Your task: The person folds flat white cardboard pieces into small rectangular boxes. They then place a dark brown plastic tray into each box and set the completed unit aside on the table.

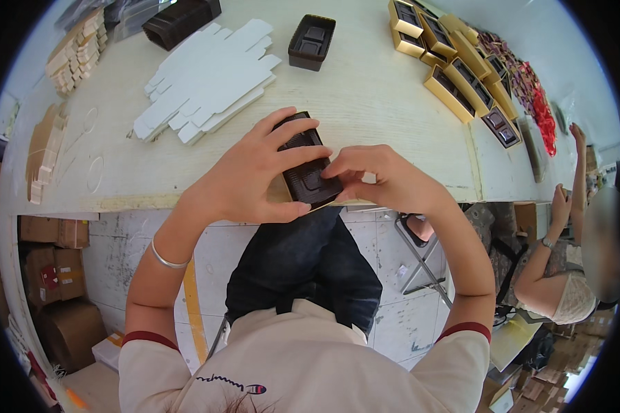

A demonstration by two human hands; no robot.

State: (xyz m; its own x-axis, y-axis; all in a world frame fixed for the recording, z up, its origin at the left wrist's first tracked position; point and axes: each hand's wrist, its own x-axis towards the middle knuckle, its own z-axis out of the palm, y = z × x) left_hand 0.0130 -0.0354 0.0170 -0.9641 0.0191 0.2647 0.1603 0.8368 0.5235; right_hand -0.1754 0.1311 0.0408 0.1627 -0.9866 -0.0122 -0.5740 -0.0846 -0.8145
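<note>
Near the front edge of the table lies a dark brown moulded plastic tray (304, 177), with a strip of gold card showing along its left and near sides. My left hand (258, 165) spreads across it, the fingers over its top and the thumb at the near edge, gripping it. At its near right corner my right hand (375, 175) presses with thumb and bent fingers; its fingertips are partly hidden. Farther back stands another brown tray (312, 43). To the left lies a pile of flat white card blanks (210, 79).
A stack of nested brown trays (181, 22) sits at the far left, beside bundles of folded card (79, 51). Gold boxes with brown trays (468, 86) cluster at the right, near red shredded filler (541, 113). Another person (554, 275) sits to the right. Cardboard cartons (55, 275) are under the table.
</note>
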